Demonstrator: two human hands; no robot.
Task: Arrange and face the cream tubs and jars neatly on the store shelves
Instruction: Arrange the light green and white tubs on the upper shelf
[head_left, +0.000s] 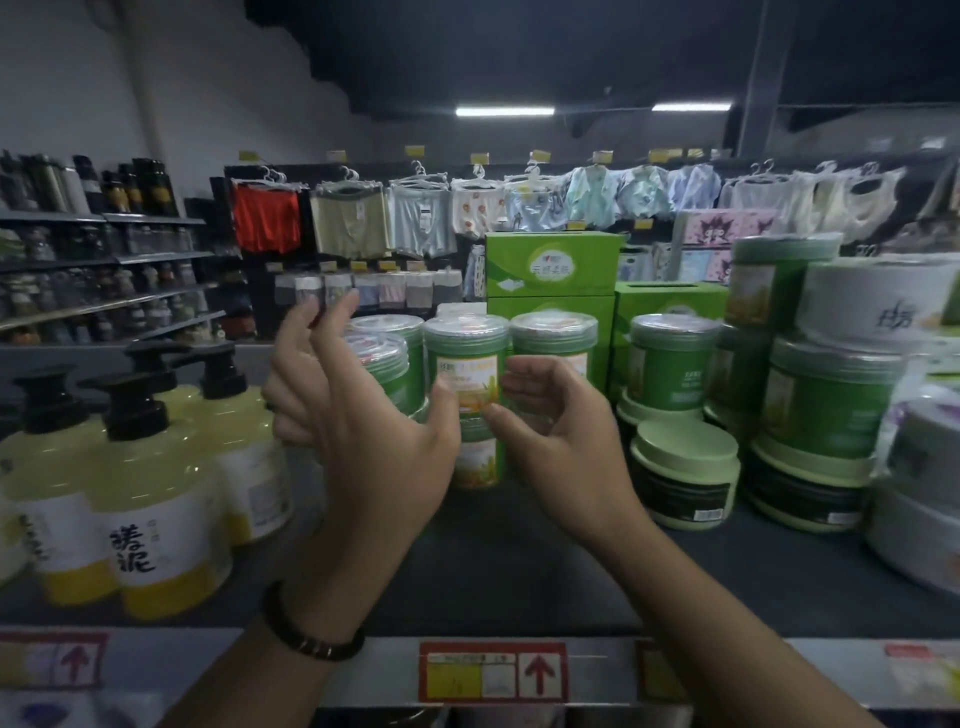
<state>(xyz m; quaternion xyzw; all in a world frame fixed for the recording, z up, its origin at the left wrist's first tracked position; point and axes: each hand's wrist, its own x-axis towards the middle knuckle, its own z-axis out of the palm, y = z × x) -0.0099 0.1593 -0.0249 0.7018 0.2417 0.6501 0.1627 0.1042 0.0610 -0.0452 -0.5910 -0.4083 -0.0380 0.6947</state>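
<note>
I have the jar upright between hands: left hand fingers spread, thumb touching its left side; right hand fingers curled at right, grip unclear.

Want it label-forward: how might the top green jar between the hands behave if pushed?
The green jar sits stacked on a lower jar, so a push could topple it. Its glossy surface probably feels slippery. Being round, it should turn easily.

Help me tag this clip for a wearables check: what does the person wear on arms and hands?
Both forearms are bare, no sleeves in view, no gloves. The left hand has a dark beaded bracelet at its wrist; the right hand and wrist wear nothing.
</note>
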